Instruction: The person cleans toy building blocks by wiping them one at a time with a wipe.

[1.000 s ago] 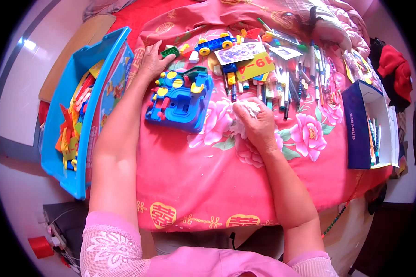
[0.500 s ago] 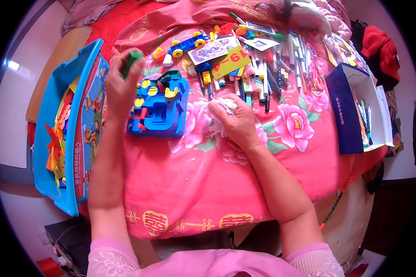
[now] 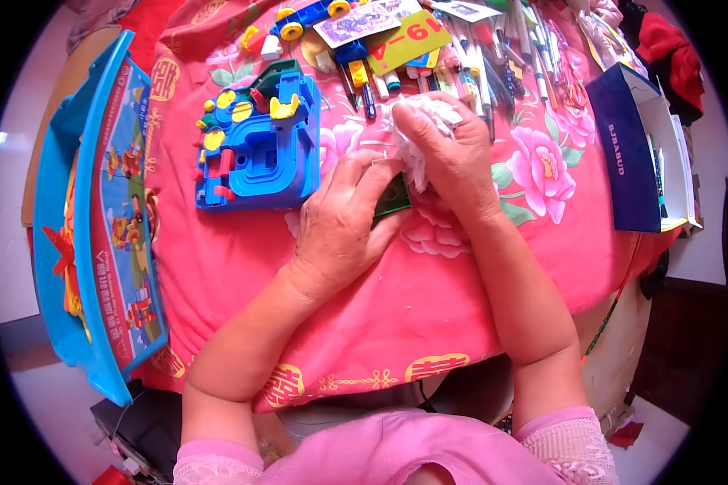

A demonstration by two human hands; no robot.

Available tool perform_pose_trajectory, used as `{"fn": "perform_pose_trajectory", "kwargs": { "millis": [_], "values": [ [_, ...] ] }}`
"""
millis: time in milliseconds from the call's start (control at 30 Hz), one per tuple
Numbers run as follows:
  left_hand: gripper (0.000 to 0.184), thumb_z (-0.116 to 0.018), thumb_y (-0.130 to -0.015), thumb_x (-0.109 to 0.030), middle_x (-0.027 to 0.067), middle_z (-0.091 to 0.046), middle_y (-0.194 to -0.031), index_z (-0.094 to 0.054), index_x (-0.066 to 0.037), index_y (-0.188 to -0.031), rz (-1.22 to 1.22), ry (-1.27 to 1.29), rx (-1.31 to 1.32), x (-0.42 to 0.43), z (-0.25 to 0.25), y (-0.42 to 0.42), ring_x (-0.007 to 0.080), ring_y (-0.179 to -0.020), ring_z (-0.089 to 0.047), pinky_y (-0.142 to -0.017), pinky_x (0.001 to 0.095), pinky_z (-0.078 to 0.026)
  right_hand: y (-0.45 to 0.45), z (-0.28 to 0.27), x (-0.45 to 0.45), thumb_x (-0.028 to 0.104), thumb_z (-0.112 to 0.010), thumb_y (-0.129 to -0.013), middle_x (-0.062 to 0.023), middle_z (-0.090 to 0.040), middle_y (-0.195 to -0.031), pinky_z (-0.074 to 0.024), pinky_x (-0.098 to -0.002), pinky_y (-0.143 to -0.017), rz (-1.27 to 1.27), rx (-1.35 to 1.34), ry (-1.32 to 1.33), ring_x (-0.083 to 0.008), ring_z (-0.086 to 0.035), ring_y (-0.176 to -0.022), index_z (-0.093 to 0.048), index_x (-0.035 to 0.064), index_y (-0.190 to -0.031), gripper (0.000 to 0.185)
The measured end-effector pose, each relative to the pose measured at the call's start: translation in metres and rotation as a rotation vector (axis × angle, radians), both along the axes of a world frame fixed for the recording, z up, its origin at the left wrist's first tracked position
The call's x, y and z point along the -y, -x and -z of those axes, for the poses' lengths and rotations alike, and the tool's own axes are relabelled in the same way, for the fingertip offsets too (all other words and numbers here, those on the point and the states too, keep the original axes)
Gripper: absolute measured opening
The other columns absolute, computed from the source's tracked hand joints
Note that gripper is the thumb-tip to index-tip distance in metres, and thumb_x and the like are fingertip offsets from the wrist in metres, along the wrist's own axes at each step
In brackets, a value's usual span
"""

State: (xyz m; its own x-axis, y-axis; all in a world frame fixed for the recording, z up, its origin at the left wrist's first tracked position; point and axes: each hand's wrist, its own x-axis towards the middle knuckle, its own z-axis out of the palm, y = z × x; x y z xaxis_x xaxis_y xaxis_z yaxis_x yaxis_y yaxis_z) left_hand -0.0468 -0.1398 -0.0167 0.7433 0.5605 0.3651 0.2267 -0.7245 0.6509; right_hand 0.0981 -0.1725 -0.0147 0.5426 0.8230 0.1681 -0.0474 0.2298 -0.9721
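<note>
In the middle of the head view, my left hand [image 3: 344,212] is closed on a dark green toy block [image 3: 393,199], which its fingers partly cover. My right hand [image 3: 457,153] grips a crumpled white tissue [image 3: 419,133], and the tissue's lower end hangs against the block. Both hands are close together over the flowered red cloth. Left of them sits a blue toy base [image 3: 287,174] with yellow discs, red pegs and a dark green part at its back.
A light blue bin [image 3: 109,356] of toy parts stands at the left. Markers [image 3: 481,85], a yellow card [image 3: 408,42] and a toy car chassis [image 3: 309,20] lie at the back. A dark blue box [image 3: 623,170] holding pens stands at the right on the red cloth [image 3: 364,323].
My left hand has come from above the toy base, at the left, to the middle with the green block. My right hand has moved slightly up and right with the tissue. The view has shifted.
</note>
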Motion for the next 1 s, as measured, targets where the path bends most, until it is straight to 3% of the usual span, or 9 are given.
{"fn": "perform_pose_trajectory", "kwargs": {
  "millis": [200, 233, 333, 467, 600, 700, 833, 867, 1000],
  "values": [
    [0.048, -0.073, -0.063, -0.012, 0.0124, -0.049, -0.103, -0.054, -0.006, -0.107, -0.038, -0.032, 0.250, 0.001, -0.008, 0.002, 0.0327, -0.098, -0.047, -0.083, 0.0387, -0.040, 0.000, -0.018, 0.016, 0.012, -0.065, -0.080, 0.0003, -0.061, -0.074, -0.0433, -0.0181, -0.056, 0.089, 0.064, -0.028, -0.0036, -0.054, -0.066, -0.060, 0.0020, -0.085, 0.012],
    [0.048, -0.073, -0.067, -0.016, 0.0121, -0.050, -0.098, -0.054, -0.005, -0.110, -0.057, -0.091, 0.322, 0.000, -0.010, 0.004, 0.0280, -0.090, -0.050, -0.078, 0.0341, -0.041, -0.001, -0.021, 0.019, 0.012, -0.064, -0.080, 0.0002, -0.061, -0.075, -0.0437, -0.0179, -0.057, 0.111, 0.070, -0.046, -0.0037, -0.055, -0.066, -0.060, 0.0022, -0.086, 0.012],
    [0.048, -0.065, -0.080, -0.031, 0.0078, -0.053, -0.090, -0.050, -0.003, -0.117, -0.046, 0.572, 0.507, 0.008, -0.014, 0.004, 0.0145, -0.076, -0.052, -0.069, 0.0245, -0.043, -0.001, -0.034, 0.024, 0.011, -0.065, -0.080, -0.0008, -0.062, -0.078, -0.0453, -0.0179, -0.059, 0.148, 0.024, -0.119, -0.0048, -0.056, -0.068, -0.059, 0.0018, -0.088, 0.013],
    [0.051, -0.057, -0.085, -0.029, 0.0032, -0.053, -0.097, -0.040, -0.001, -0.123, 0.087, 1.028, 0.605, -0.002, -0.017, 0.007, 0.0049, -0.079, -0.050, -0.072, 0.0187, -0.043, 0.005, -0.033, 0.026, 0.009, -0.064, -0.080, -0.0011, -0.062, -0.078, -0.0459, -0.0181, -0.061, 0.134, 0.090, -0.155, -0.0049, -0.057, -0.071, -0.059, 0.0020, -0.091, 0.014],
    [0.044, -0.063, -0.083, -0.020, 0.0061, -0.050, -0.105, -0.043, -0.001, -0.118, 0.038, 0.662, 0.589, -0.005, -0.009, 0.002, 0.0113, -0.095, -0.049, -0.084, 0.0229, -0.041, 0.011, -0.030, 0.027, 0.007, -0.066, -0.079, -0.0011, -0.062, -0.078, -0.0456, -0.0179, -0.060, 0.095, 0.221, -0.158, -0.0042, -0.057, -0.071, -0.058, 0.0025, -0.091, 0.015],
    [0.045, -0.063, -0.082, -0.016, 0.0066, -0.049, -0.109, -0.041, -0.001, -0.119, 0.064, 0.756, 0.599, -0.006, -0.011, 0.004, 0.0115, -0.098, -0.048, -0.087, 0.0233, -0.040, 0.014, -0.032, 0.028, 0.004, -0.065, -0.079, -0.0021, -0.062, -0.078, -0.0454, -0.0178, -0.060, 0.117, 0.267, -0.187, -0.0050, -0.057, -0.071, -0.057, 0.0016, -0.092, 0.016],
    [0.041, -0.043, -0.093, -0.033, 0.0075, -0.054, -0.098, -0.041, -0.002, -0.119, 0.294, 1.350, 0.694, -0.008, -0.023, 0.007, 0.0100, -0.076, -0.056, -0.065, 0.0199, -0.045, 0.018, -0.036, 0.029, 0.002, -0.062, -0.079, -0.0050, -0.060, -0.083, -0.0463, -0.0189, -0.061, 0.150, 0.245, -0.280, -0.0064, -0.057, -0.074, -0.056, 0.0015, -0.092, 0.015],
    [0.046, -0.031, -0.094, -0.042, 0.0073, -0.056, -0.092, -0.044, -0.003, -0.115, 0.157, 1.310, 0.645, -0.003, -0.027, 0.004, 0.0090, -0.064, -0.056, -0.054, 0.0184, -0.042, 0.019, -0.037, 0.029, 0.002, -0.062, -0.079, -0.0058, -0.060, -0.084, -0.0467, -0.0194, -0.061, 0.152, 0.250, -0.319, -0.0067, -0.057, -0.075, -0.056, 0.0017, -0.093, 0.015],
    [0.046, -0.029, -0.094, -0.042, 0.0054, -0.057, -0.087, -0.049, -0.004, -0.110, 0.166, 1.349, 0.617, -0.004, -0.019, 0.008, 0.0077, -0.064, -0.055, -0.053, 0.0181, -0.040, 0.033, -0.038, 0.029, 0.000, -0.066, -0.067, -0.0086, -0.058, -0.083, -0.0489, -0.0258, -0.060, 0.083, 0.605, -0.414, -0.0157, -0.058, -0.071, -0.058, 0.0030, -0.089, 0.023]
  ]
}}
